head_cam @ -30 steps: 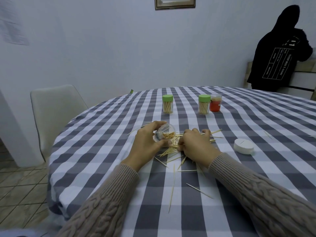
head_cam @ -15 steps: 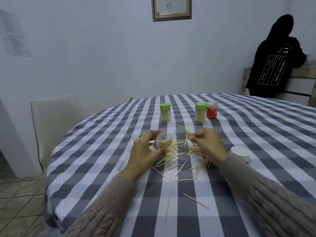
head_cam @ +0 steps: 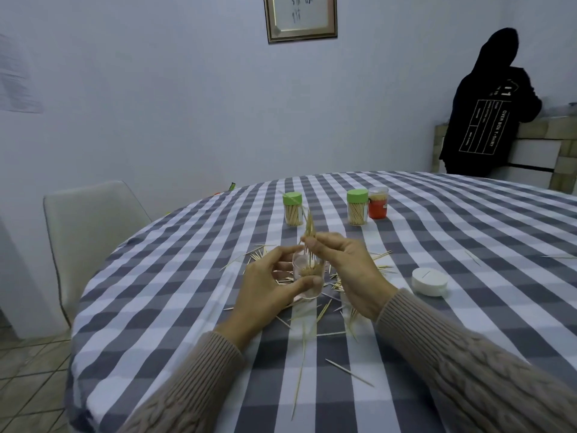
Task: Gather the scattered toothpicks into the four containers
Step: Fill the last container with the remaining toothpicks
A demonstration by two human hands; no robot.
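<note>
A round table [head_cam: 156,307] under a grey-and-white checked cloth fills the lower part of the view, its curved edge running down the left side above a tiled floor [head_cam: 28,379]. Near the middle of the table, the left hand [head_cam: 265,292] curls its fingers and thumb round a clear jar [head_cam: 307,278], held upright just above the cloth with some toothpicks already inside. The right hand [head_cam: 349,267] pinches a small bundle of toothpicks [head_cam: 309,228] between thumb and fingertips, their lower ends pointing into the jar's open mouth. Loose toothpicks [head_cam: 301,367] lie scattered on the cloth around and below both hands, with a few more strays out toward the right edge. Toward the far edge stand two jars with green lids [head_cam: 293,209] [head_cam: 357,207], both holding toothpicks, and a lidless red jar [head_cam: 378,202] touching or just beside the right-hand green one. A white lid [head_cam: 430,281] lies flat on the cloth to the right of the hands. A pale chair [head_cam: 90,226] stands at the table's left edge. The wall behind is plain pale blue with a framed picture [head_cam: 300,17] near the top and a sheet of paper [head_cam: 15,79] at the left. In the far right corner a person in a black hooded top [head_cam: 487,120] faces away at a counter.
</note>
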